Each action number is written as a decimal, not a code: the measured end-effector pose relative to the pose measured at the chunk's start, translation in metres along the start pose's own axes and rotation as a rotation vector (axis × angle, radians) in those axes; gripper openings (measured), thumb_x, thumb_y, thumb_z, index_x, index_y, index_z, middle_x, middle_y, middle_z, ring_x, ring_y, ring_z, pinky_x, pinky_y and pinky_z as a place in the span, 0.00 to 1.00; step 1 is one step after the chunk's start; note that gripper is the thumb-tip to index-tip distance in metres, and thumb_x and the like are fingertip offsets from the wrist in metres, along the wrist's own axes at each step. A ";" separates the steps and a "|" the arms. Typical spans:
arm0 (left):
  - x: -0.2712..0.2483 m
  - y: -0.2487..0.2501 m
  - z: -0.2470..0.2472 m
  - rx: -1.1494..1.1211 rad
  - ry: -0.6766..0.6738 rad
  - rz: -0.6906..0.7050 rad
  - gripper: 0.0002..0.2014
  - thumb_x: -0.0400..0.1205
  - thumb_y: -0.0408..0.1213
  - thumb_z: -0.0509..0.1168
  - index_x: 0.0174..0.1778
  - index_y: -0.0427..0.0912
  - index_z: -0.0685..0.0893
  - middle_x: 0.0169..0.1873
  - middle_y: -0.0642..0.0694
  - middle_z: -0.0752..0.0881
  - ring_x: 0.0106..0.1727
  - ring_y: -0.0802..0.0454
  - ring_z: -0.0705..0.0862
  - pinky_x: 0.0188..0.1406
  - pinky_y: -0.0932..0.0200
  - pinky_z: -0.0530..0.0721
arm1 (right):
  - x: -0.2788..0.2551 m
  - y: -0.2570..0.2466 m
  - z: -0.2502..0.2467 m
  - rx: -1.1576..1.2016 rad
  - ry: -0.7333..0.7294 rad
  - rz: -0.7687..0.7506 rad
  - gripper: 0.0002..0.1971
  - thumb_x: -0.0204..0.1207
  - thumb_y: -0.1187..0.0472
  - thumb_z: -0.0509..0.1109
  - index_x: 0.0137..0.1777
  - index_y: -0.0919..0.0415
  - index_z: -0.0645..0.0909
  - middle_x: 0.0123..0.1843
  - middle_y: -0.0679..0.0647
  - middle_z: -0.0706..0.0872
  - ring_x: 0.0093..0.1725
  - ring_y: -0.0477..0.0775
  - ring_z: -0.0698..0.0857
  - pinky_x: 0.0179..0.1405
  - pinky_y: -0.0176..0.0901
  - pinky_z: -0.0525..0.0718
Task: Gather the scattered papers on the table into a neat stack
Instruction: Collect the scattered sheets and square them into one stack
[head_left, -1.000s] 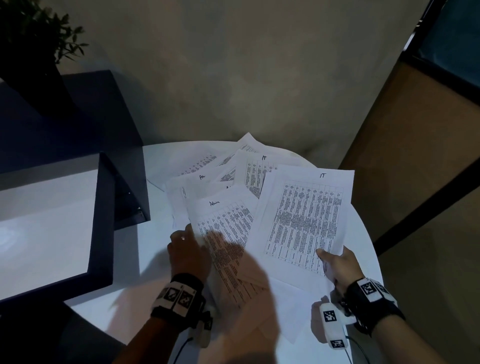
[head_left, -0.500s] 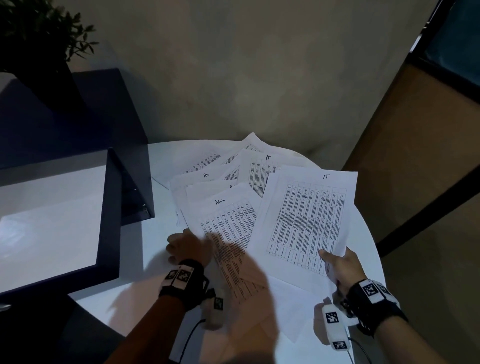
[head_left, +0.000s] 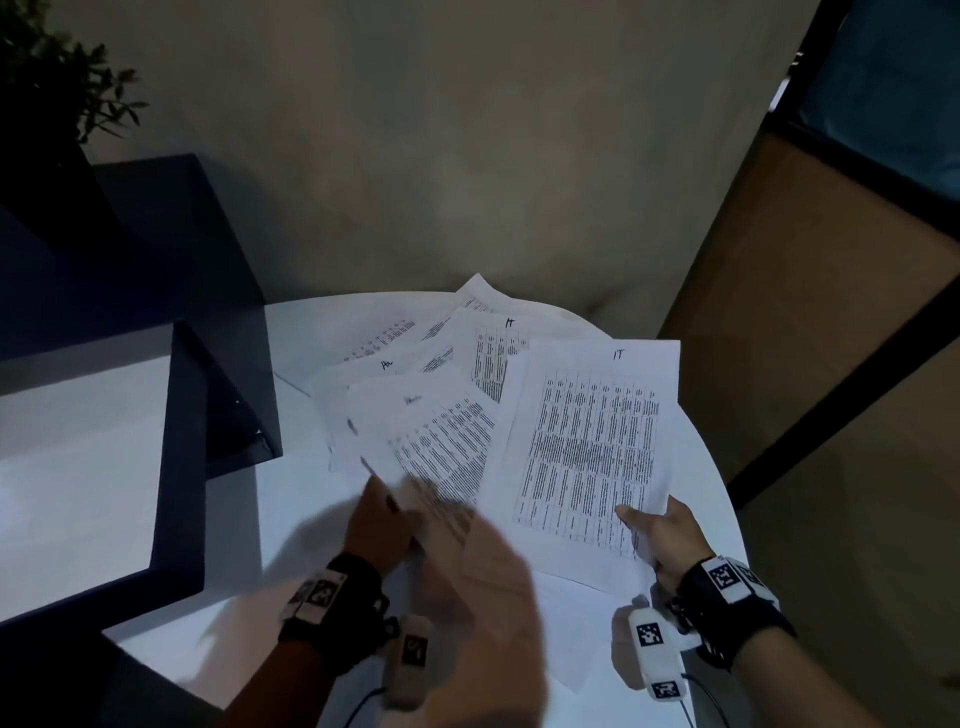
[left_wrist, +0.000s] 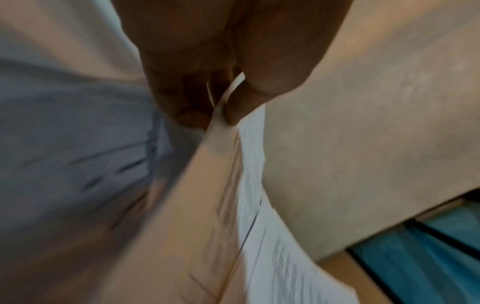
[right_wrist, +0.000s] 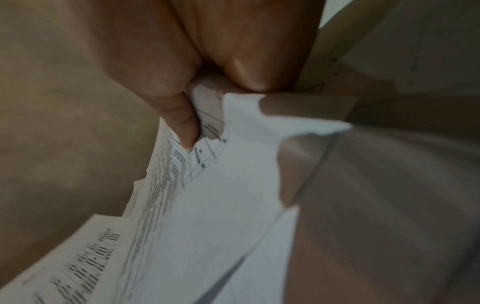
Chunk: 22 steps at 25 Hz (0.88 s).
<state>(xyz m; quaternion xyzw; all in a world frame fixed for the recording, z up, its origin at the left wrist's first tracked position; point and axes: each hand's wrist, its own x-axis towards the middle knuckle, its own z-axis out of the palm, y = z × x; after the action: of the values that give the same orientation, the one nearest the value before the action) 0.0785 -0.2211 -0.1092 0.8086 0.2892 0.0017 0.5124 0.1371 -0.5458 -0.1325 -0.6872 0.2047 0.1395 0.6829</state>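
Several printed sheets lie fanned over the round white table (head_left: 291, 499). My right hand (head_left: 657, 530) pinches the near corner of a sheet marked "IT" (head_left: 587, 447), thumb on top; the right wrist view shows the thumb (right_wrist: 179, 121) pressed on that printed sheet (right_wrist: 207, 205). My left hand (head_left: 384, 525) pinches the near edge of the middle printed sheet (head_left: 441, 441), lifted and blurred with motion. In the left wrist view that sheet (left_wrist: 249, 185) runs out from between the fingers (left_wrist: 259, 82). More overlapping sheets (head_left: 410, 343) lie flat behind.
A dark open-fronted box (head_left: 171, 467) with a pale inside stands at the left, close to the papers. A potted plant (head_left: 47, 104) sits on a dark cabinet behind it. The table's right edge (head_left: 727, 499) drops beside a brown panel.
My left hand took hold of the middle sheet's near edge and raised it off the table, drawing it toward me. The right hand kept its hold on the "IT" sheet.
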 end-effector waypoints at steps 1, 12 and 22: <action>0.005 0.002 -0.004 -0.002 0.111 0.053 0.16 0.75 0.24 0.73 0.55 0.29 0.76 0.37 0.40 0.82 0.49 0.43 0.82 0.46 0.53 0.76 | -0.004 -0.001 0.001 -0.014 -0.006 -0.005 0.16 0.79 0.72 0.71 0.66 0.69 0.80 0.53 0.56 0.90 0.49 0.55 0.88 0.53 0.52 0.84; 0.042 0.077 -0.055 -0.216 0.457 0.351 0.27 0.85 0.33 0.63 0.81 0.36 0.66 0.75 0.40 0.77 0.76 0.43 0.75 0.76 0.54 0.72 | 0.001 0.001 0.002 -0.143 -0.018 0.006 0.39 0.78 0.61 0.75 0.83 0.69 0.58 0.71 0.58 0.78 0.73 0.63 0.77 0.70 0.53 0.75; 0.037 0.096 0.028 0.041 -0.088 0.409 0.32 0.80 0.35 0.72 0.80 0.41 0.70 0.69 0.47 0.82 0.69 0.53 0.79 0.59 0.68 0.73 | -0.010 -0.009 -0.005 -0.002 -0.099 0.144 0.22 0.82 0.46 0.66 0.72 0.57 0.76 0.67 0.55 0.85 0.63 0.53 0.84 0.67 0.58 0.80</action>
<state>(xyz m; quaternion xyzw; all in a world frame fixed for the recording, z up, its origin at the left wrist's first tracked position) 0.1623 -0.2569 -0.0535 0.8599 0.0966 0.0645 0.4970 0.1321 -0.5500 -0.1201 -0.6638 0.2196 0.2224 0.6795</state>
